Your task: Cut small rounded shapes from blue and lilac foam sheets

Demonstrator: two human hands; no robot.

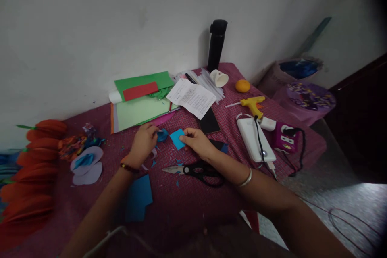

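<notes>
My left hand is closed round a small rolled piece of blue paper over the maroon tablecloth. My right hand pinches a small square of blue paper by its right edge, just beside the rolled piece. Black-handled scissors lie on the cloth just below my right hand. A larger blue sheet lies near my left forearm.
Green and red paper sheets, a written note, a black flask, a paper cup, an orange, a yellow glue gun, a white power bank and a purple device crowd the far side. Orange paper shapes lie at left.
</notes>
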